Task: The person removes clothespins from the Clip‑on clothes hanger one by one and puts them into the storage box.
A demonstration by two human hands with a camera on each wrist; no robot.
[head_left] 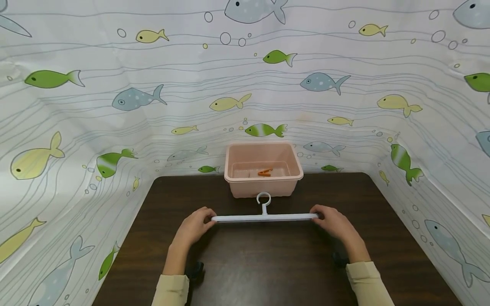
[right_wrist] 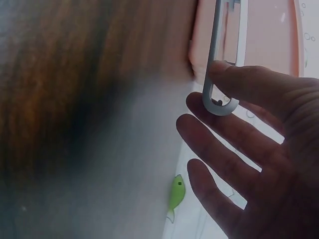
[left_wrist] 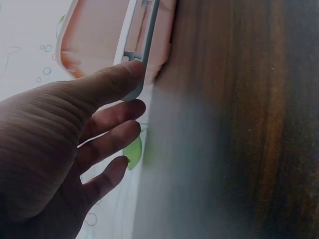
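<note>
A white clothes hanger point(head_left: 245, 218) with a round hook spans the space between my two hands in the head view, its hook toward the back. My left hand point(head_left: 194, 225) pinches the hanger's left end between thumb and fingers. At the opposite end my right hand point(head_left: 334, 222) pinches it the same way. In the left wrist view the thumb point(left_wrist: 117, 79) presses on the hanger's end, while the lower fingers lie apart from it. The right wrist view shows the hanger's rounded tip point(right_wrist: 219, 107) between thumb and fingers.
Behind the hanger, at the table's back edge, stands a pink plastic bin point(head_left: 264, 187) with an orange clip point(head_left: 265, 172) inside. The dark wooden table point(head_left: 264, 263) is enclosed by a white fish-patterned curtain point(head_left: 183, 68) at the back and sides.
</note>
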